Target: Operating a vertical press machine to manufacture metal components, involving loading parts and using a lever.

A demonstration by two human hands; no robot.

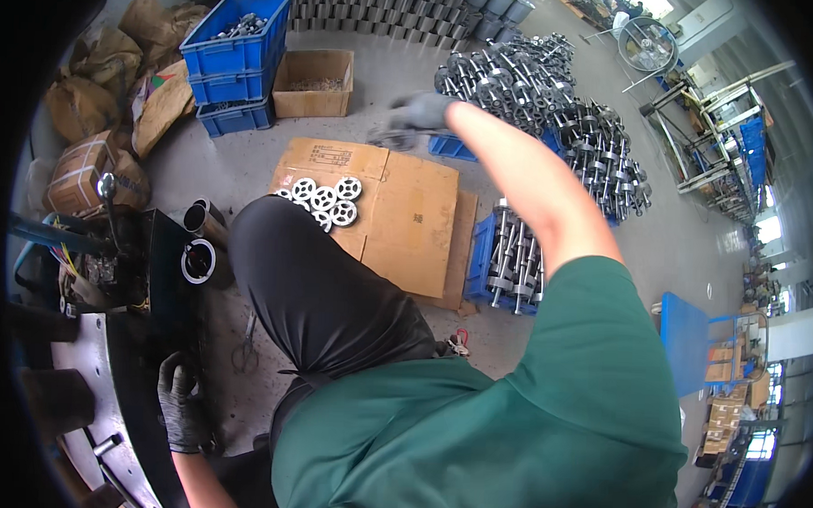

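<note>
My right hand (420, 113), in a grey glove, reaches out past the far edge of a flattened cardboard sheet (416, 223). Motion smears its fingers. A blurred grey shape hangs just below them, and I cannot make out whether the hand holds it. On the sheet's left part lie several round metal wheels (323, 197) with cut-out openings, partly behind my knee. My left hand (179, 405), also gloved, rests low beside the dark machine's metal table (106, 405). Its fingers are loosely bent and apart, with nothing visible in them.
Stacked blue crates (229, 73) and a cardboard box (314, 85) of small parts stand far left. Metal shafts with discs (598, 153) are piled far right; more fill a blue crate (482, 257). Metal cylinders (198, 261) stand by the machine. Scissors (246, 347) lie on the floor.
</note>
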